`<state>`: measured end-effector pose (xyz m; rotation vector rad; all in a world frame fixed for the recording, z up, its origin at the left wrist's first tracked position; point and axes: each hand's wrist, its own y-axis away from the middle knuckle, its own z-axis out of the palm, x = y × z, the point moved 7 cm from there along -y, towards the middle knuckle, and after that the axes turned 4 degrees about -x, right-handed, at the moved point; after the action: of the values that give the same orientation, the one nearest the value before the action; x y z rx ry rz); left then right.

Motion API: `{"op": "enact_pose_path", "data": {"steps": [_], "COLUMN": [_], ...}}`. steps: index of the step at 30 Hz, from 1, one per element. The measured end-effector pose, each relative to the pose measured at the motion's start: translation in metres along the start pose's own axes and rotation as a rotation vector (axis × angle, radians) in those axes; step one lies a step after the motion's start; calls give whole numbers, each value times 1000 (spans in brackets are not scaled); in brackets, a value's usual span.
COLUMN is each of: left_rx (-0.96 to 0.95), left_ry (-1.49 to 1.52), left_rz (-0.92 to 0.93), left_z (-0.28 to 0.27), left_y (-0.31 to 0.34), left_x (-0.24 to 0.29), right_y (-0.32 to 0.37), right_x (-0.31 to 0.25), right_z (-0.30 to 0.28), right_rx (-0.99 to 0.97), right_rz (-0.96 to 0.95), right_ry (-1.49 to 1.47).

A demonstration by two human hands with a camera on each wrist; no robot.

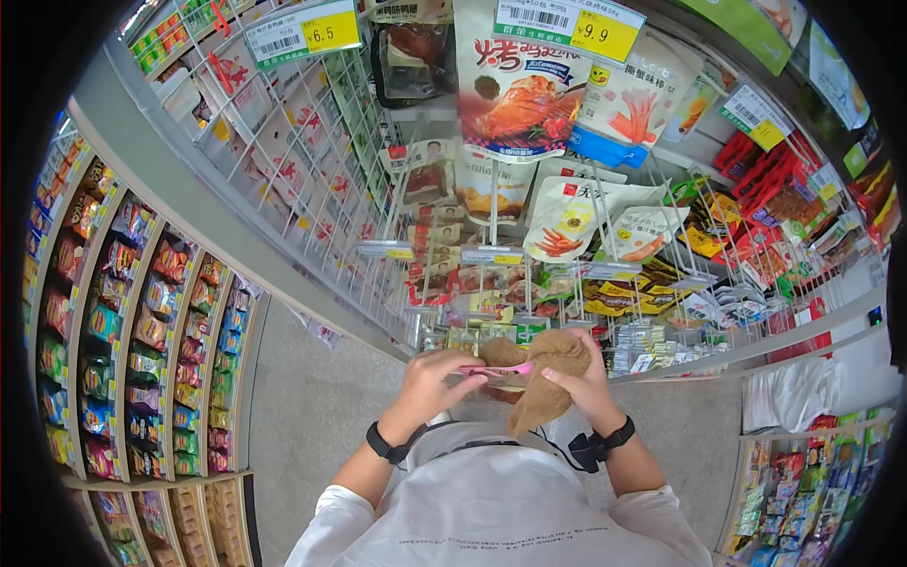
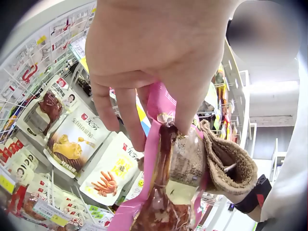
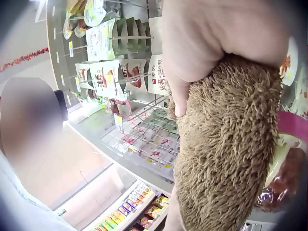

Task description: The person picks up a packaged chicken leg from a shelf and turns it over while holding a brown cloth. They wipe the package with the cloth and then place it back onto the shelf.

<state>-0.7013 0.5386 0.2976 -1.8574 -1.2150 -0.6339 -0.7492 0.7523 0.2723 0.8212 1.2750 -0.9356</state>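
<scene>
So, the pink-edged clear plastic meat pack (image 2: 161,211) is pinched up top by the left hand (image 1: 432,380), probably to leave its front uncovered; beside it, a folded fuzzy brown cloth (image 3: 226,144) is gripped by the right hand (image 1: 588,383).

left hand (image 1: 436,380) is pinching, thumb (image 2: 187,106) opposite the fingers (image 2: 129,113), right hand (image 1: 590,380) gripping too, both wrists (image 1: 402,421) behind the fingers

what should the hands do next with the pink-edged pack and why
Probably draw the brown cloth across the pack: the right hand grips the cloth close beside it, while the left hand pinches the pack's pink edge, which could steady it.
</scene>
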Motion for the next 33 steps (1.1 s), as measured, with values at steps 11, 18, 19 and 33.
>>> {"op": "enact_pose_path", "data": {"steps": [11, 18, 19, 33], "left_rx": [-190, -192, -194, -19], "left_ry": [312, 434, 443, 629], "left_rz": [-155, -215, -239, -357], "left_z": [22, 35, 36, 32], "left_y": [13, 18, 19, 26], "left_x": [-22, -32, -35, -46], "right_y": [0, -5, -6, 2], "right_x": [-17, -8, -7, -13], "right_z": [5, 0, -1, -34], "right_rx": [88, 164, 166, 363], "right_rz": [100, 152, 152, -217], "right_ry": [-462, -525, -526, -102]}}
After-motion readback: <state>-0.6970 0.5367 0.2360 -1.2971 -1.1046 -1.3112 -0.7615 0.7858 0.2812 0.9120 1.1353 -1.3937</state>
